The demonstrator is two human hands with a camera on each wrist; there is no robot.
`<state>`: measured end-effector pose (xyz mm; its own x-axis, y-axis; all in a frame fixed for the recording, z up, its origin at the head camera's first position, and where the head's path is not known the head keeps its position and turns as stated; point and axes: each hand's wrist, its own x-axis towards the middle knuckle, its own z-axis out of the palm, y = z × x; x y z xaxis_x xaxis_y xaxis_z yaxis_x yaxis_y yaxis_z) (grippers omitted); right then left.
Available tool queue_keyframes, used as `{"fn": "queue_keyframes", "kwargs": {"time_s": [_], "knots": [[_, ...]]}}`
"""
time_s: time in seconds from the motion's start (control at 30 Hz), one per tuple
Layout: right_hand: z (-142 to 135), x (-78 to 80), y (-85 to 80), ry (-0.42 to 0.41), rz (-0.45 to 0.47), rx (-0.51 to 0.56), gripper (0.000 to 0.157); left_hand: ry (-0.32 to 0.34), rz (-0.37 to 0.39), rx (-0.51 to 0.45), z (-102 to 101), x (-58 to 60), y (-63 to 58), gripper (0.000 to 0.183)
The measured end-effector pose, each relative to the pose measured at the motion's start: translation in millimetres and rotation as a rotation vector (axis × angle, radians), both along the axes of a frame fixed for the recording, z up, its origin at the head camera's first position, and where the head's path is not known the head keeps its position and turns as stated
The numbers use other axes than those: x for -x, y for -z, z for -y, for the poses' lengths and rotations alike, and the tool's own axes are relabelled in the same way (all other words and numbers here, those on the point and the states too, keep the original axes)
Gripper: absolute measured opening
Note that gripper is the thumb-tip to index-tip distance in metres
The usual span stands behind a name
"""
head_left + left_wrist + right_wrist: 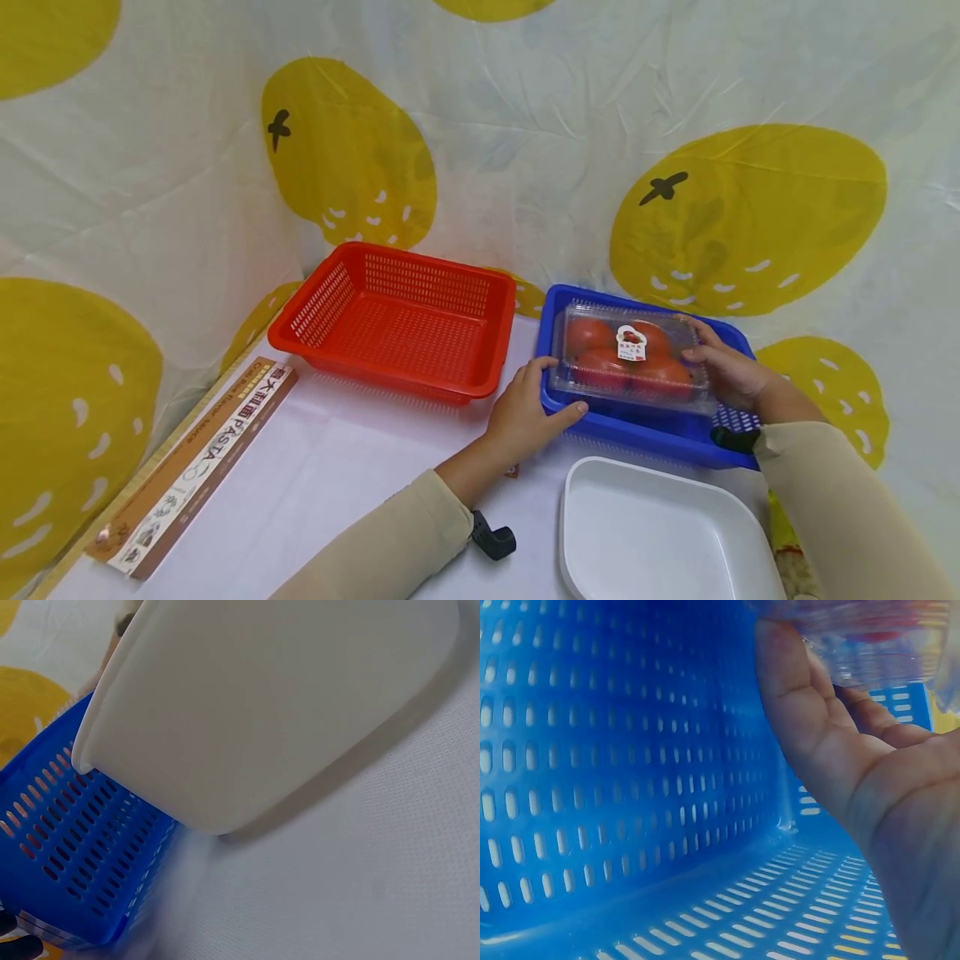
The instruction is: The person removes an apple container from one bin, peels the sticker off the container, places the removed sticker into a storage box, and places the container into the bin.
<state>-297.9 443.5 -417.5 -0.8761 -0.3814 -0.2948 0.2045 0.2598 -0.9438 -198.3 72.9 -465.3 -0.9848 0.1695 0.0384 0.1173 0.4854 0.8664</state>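
A clear plastic box of red tomatoes [600,370], with a small label on its lid, sits tilted in the upper part of the blue basket [645,429]. My right hand [729,367] grips the box at its right end, the thumb near the front and the fingers behind. From the right wrist view, this hand [855,761] is inside the basket beside the perforated wall, holding the box's edge. At the basket's front left corner is my left hand [525,417], thumb stretched out over the front rim and fingertips at the left rim, close to the box.
A red basket [420,333] stands to the left. In front of the blue one is a white tray [660,525], seen from its outer side in the left wrist view. A long pasta box [198,467] lies at the table's left edge. Patterned cloth hangs behind.
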Motion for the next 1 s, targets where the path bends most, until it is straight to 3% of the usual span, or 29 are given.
{"fn": "queue_keyframes", "kwargs": {"time_s": [0.3,0.7,1.0], "knots": [[-10,-2.2,-17.0,0.020,-0.074,0.092,0.058,-0.003,0.018,-0.034,-1,-1.4,-2.0,0.086],[-21,-22.1,-47.1,0.011,-0.131,0.189,0.054,-0.009,0.032,-0.069,1,0.7,-2.0,0.088],[-19,-41.1,-70.8,-0.024,-0.158,0.358,0.057,0.020,0.011,-0.009,5,-0.3,-8.8,0.089]]}}
